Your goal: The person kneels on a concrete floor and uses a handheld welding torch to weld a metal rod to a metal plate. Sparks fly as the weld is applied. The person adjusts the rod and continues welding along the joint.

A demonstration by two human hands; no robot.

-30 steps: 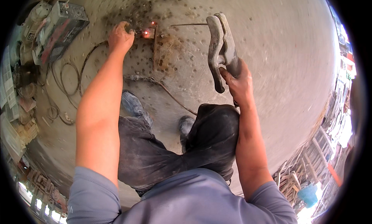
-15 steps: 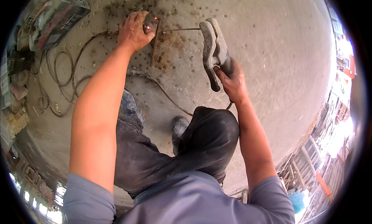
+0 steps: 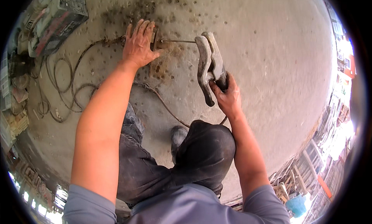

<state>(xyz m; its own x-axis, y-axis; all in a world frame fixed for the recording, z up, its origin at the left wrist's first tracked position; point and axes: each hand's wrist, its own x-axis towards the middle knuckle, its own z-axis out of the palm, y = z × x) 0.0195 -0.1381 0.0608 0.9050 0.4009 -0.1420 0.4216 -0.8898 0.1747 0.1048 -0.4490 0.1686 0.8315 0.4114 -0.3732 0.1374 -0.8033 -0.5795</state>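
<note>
My right hand (image 3: 228,97) is closed round the handle of a grey welding electrode holder (image 3: 217,59). A thin welding rod (image 3: 178,41) sticks out from its jaws to the left, its tip close to a small upright rusty metal piece (image 3: 153,40). Beside that piece, my left hand (image 3: 138,47) is spread with fingers stretched out, its back toward me. It covers part of the metal; whether the palm touches it cannot be seen. A tiny orange glow shows by the fingertips.
A dark boxy machine (image 3: 64,24) stands at the far left. Loops of cable (image 3: 71,80) lie on the pitted concrete floor (image 3: 271,69), and one cable (image 3: 166,104) runs toward my bent knee (image 3: 213,142). Scrap timber (image 3: 298,173) is piled at the right.
My left hand has gone from curled fingers beside bright glowing spots to stretched fingers, hiding most of the glow. The whole view has shifted slightly; the right hand keeps the electrode holder.
</note>
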